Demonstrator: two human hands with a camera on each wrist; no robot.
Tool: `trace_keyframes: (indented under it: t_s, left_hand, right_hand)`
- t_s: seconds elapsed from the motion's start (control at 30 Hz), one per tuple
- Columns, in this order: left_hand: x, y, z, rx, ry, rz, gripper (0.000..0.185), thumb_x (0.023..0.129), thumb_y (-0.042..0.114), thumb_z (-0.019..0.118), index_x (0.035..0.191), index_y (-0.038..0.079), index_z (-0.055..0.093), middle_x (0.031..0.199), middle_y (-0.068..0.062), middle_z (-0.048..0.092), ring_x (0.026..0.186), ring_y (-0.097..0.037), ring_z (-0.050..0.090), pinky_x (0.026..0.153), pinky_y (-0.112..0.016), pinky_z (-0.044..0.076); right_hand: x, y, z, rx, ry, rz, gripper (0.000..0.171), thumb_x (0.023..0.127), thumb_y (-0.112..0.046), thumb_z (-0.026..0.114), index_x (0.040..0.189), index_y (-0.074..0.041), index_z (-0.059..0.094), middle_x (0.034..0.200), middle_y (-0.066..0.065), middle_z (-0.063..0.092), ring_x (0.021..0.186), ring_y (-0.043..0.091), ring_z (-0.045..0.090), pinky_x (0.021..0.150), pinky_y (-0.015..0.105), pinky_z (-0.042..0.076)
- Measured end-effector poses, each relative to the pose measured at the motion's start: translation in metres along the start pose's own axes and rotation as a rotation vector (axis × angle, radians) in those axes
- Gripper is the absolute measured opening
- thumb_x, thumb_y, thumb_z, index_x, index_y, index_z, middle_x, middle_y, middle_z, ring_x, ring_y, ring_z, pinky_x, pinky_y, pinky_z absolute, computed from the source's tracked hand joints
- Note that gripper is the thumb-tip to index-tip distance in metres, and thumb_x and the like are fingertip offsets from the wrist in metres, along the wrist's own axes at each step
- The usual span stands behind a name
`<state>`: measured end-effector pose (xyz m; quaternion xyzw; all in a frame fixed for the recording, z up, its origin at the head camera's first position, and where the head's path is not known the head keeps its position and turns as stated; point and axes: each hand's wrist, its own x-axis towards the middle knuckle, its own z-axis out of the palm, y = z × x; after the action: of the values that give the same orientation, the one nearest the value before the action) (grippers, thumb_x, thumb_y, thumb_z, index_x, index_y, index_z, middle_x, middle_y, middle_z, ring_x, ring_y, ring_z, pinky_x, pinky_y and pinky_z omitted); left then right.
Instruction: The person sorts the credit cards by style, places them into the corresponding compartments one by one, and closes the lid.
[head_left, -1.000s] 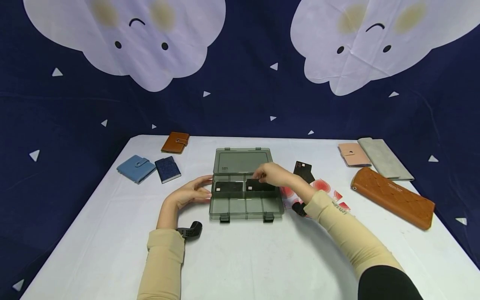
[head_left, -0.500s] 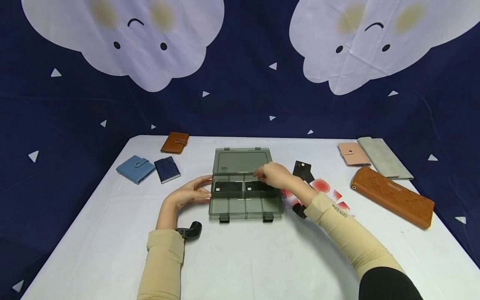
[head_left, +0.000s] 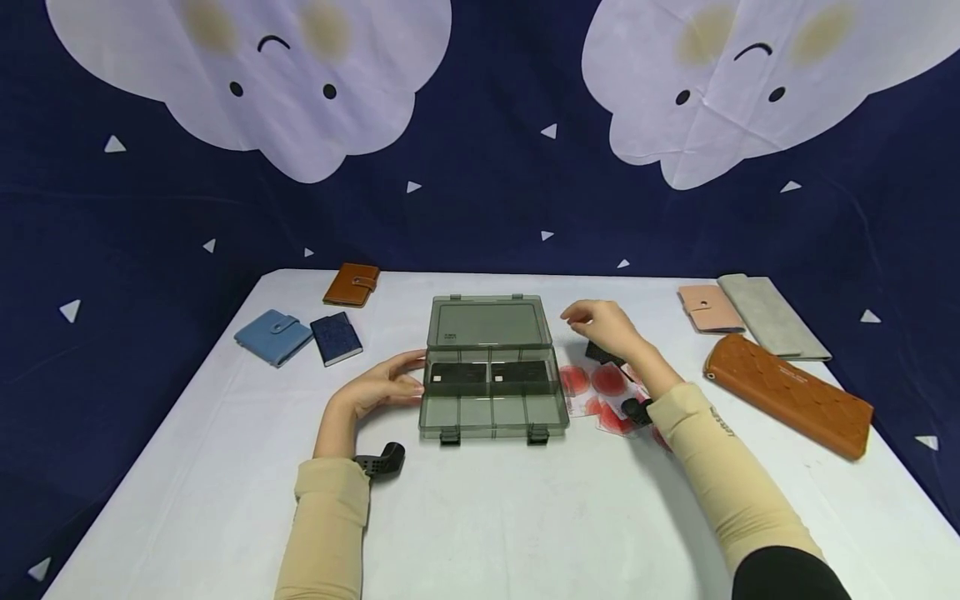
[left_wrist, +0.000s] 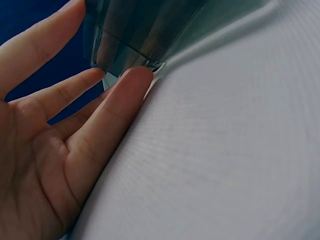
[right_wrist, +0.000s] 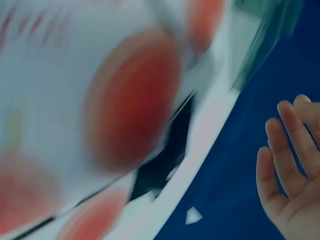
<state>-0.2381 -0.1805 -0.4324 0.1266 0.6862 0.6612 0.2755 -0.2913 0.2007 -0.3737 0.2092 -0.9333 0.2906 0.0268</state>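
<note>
A translucent grey-green plastic organizer box lies with its lid folded back. In two back compartments sit a black card and another black card, each with a light chip. My left hand rests at the box's left side, fingers extended; in the left wrist view its thumb lies against the box's lower corner. With nothing in its fingers, my right hand hovers above a partly hidden black card and a clear-and-red patterned pouch or sheet right of the box.
At the left are a brown wallet, a blue wallet and a navy notebook. On the right lie a pink wallet, a grey long wallet and a brown quilted zip purse.
My right hand has left the right-hand card in the box and moved right, over the cards and the red patterned piece. My left hand has stayed at the box's side.
</note>
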Motion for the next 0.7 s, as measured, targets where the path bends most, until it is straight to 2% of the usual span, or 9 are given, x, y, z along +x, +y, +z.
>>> trace_keyframes:
  t_s: [0.07,0.13,0.27,0.37,0.43,0.5,0.7]
  left_hand:
    - [0.0,0.0,0.0,0.002,-0.001,0.0,0.076,0.084,-0.002,0.058,0.147,0.001,0.016,0.148,-0.025,0.017,0.094,-0.012,0.056,0.089,-0.033,0.05]
    - [0.0,0.0,0.0,0.004,0.001,0.0,0.076,0.084,-0.002,0.058,0.147,0.001,0.016,0.148,-0.025,0.017,0.094,-0.012,0.056,0.089,-0.034,0.05]
    - [0.0,0.001,0.001,0.009,0.005,-0.005,0.076,0.084,-0.002,0.059,0.147,0.001,0.016,0.148,-0.024,0.017,0.094,-0.013,0.056,0.089,-0.034,0.05]
    - [-0.001,0.001,0.0,0.011,0.007,-0.008,0.076,0.084,-0.002,0.059,0.147,0.001,0.016,0.148,-0.024,0.017,0.094,-0.012,0.055,0.089,-0.034,0.05]
    - [-0.001,0.0,0.0,0.011,0.009,-0.007,0.077,0.084,-0.002,0.059,0.147,0.001,0.016,0.148,-0.024,0.017,0.094,-0.012,0.055,0.089,-0.034,0.05]
    - [-0.001,0.0,0.0,0.011,0.009,-0.006,0.077,0.083,-0.002,0.059,0.147,0.001,0.016,0.148,-0.024,0.017,0.094,-0.012,0.055,0.089,-0.034,0.05]
    - [0.0,0.0,0.001,0.009,0.001,-0.001,0.076,0.084,-0.002,0.058,0.147,0.001,0.015,0.148,-0.025,0.016,0.094,-0.012,0.055,0.09,-0.034,0.05]
  right_hand:
    - [-0.001,0.012,-0.005,-0.054,0.012,0.101,0.023,0.086,-0.006,0.057,0.107,0.001,0.065,0.1,0.019,0.067,0.093,0.035,0.061,0.079,0.047,0.049]
    - [-0.004,0.021,-0.011,-0.13,-0.023,0.243,0.03,0.087,-0.013,0.057,0.112,0.002,0.061,0.106,0.021,0.064,0.096,0.037,0.059,0.077,0.048,0.049]
    - [-0.009,0.027,-0.018,-0.283,-0.231,0.538,0.053,0.087,-0.038,0.056,0.115,0.006,0.056,0.109,0.025,0.058,0.091,0.036,0.055,0.074,0.047,0.048]
    - [-0.009,0.024,-0.017,-0.333,-0.343,0.665,0.069,0.085,-0.054,0.052,0.115,0.009,0.055,0.109,0.026,0.056,0.083,0.031,0.052,0.074,0.046,0.047]
    - [-0.008,0.02,-0.013,-0.344,-0.355,0.693,0.074,0.084,-0.057,0.052,0.117,0.009,0.054,0.109,0.025,0.056,0.082,0.029,0.052,0.073,0.045,0.047]
    - [-0.007,0.018,-0.008,-0.35,-0.345,0.682,0.076,0.082,-0.057,0.055,0.117,0.01,0.053,0.109,0.026,0.056,0.082,0.03,0.053,0.072,0.044,0.048]
    - [-0.004,0.017,0.001,-0.326,-0.324,0.501,0.069,0.08,-0.041,0.065,0.119,0.014,0.048,0.114,0.034,0.047,0.097,0.044,0.05,0.078,0.052,0.047]
